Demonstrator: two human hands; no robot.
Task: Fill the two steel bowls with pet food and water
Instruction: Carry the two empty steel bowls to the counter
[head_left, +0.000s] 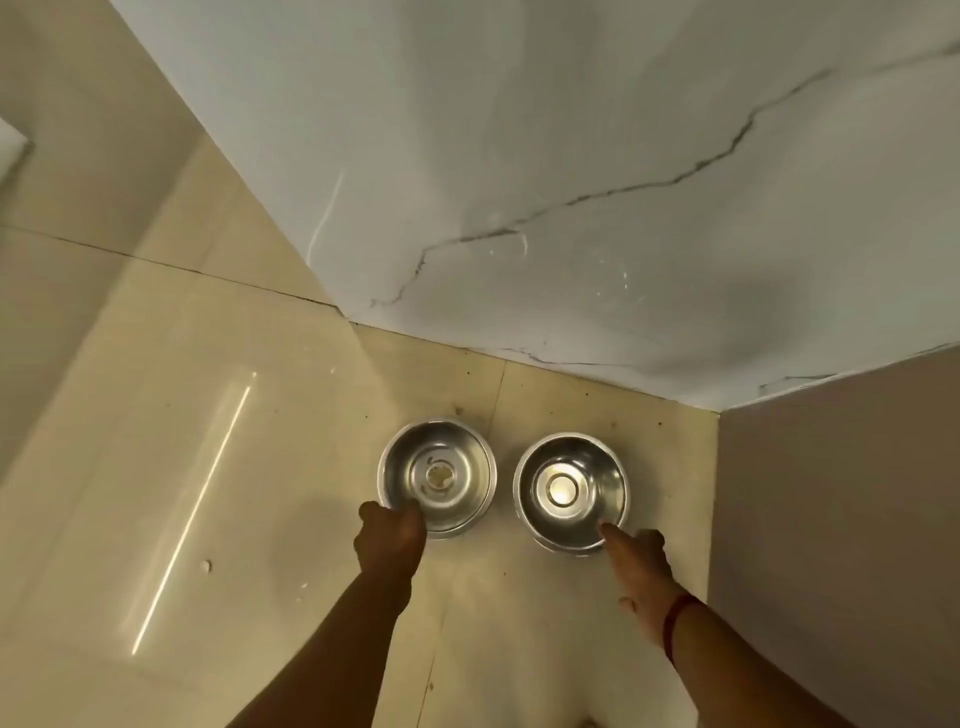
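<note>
Two round steel bowls stand side by side on the beige tiled floor near a wall corner. The left bowl has a few crumbs or a stain at its centre. The right bowl looks bare and shiny inside. My left hand grips the near rim of the left bowl, thumb over the edge. My right hand holds the near rim of the right bowl, with a finger lying on the rim. A red thread is around my right wrist. No pet food or water is in view.
A white marble-look wall rises just behind the bowls. A grey-brown wall or panel closes the right side. Glossy floor tiles stretch to the left, with small specks and a ceiling light's reflection.
</note>
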